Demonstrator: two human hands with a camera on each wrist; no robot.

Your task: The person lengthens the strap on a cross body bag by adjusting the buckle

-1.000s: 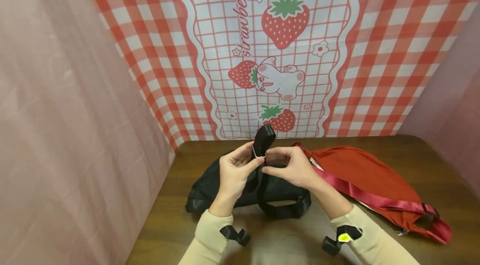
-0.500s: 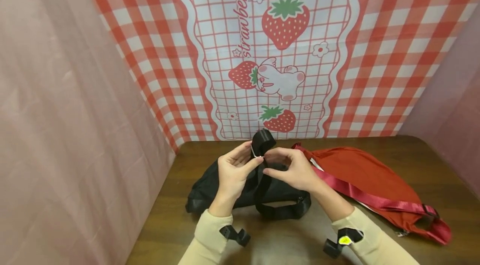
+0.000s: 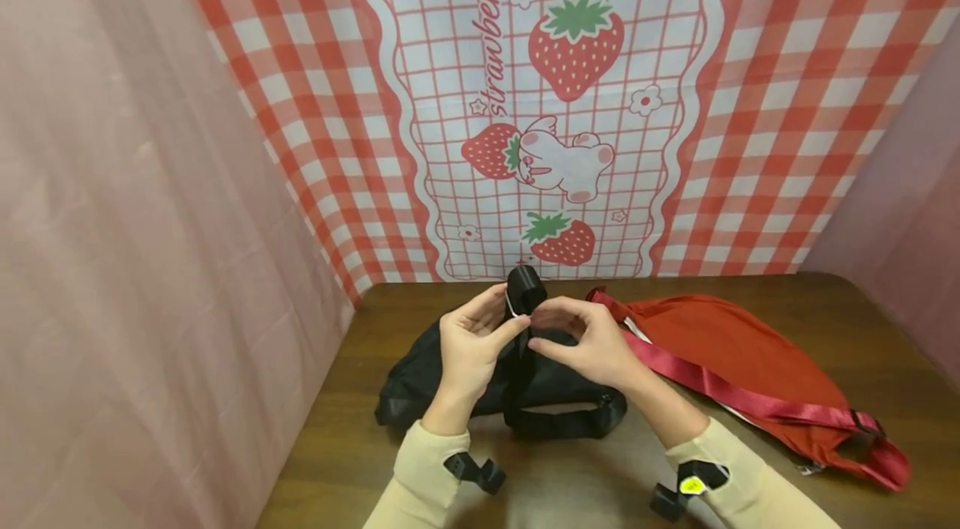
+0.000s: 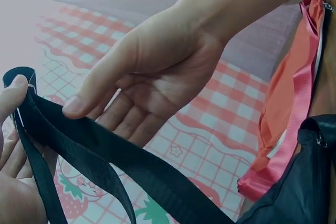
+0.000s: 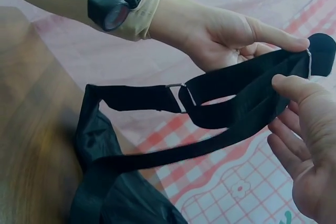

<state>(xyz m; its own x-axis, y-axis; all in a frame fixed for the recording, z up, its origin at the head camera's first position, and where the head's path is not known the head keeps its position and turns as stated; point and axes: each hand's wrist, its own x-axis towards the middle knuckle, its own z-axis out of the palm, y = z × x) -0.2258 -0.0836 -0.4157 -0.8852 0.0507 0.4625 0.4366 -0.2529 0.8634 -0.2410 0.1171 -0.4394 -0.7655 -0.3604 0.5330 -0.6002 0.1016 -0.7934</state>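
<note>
A black bag [image 3: 414, 375] lies on the table behind the hands, its black strap [image 5: 233, 111] lifted off it. My left hand [image 3: 471, 346] pinches the strap at a thin metal slider [image 5: 310, 62], thumb on the near side. A short loop of strap [image 3: 527, 286] stands up above that slider. Close beside it, my right hand [image 3: 592, 343] holds the webbing between thumb and fingers. In the right wrist view a second metal slider [image 5: 176, 98] sits farther down the strap, near the bag. Part of the bag is hidden by the hands.
To the right lies a red bag [image 3: 738, 346] with a shiny pink-red strap [image 3: 705, 379]. Both rest on the brown wooden table [image 3: 337, 421]. A checked strawberry cloth [image 3: 555, 121] hangs behind, and a pink curtain [image 3: 150, 229] stands at the left.
The strap loop above the slider has become shorter and rounder, its top coming lower. The strap below the hands has shifted slightly left. Both hands stay nearly in place.
</note>
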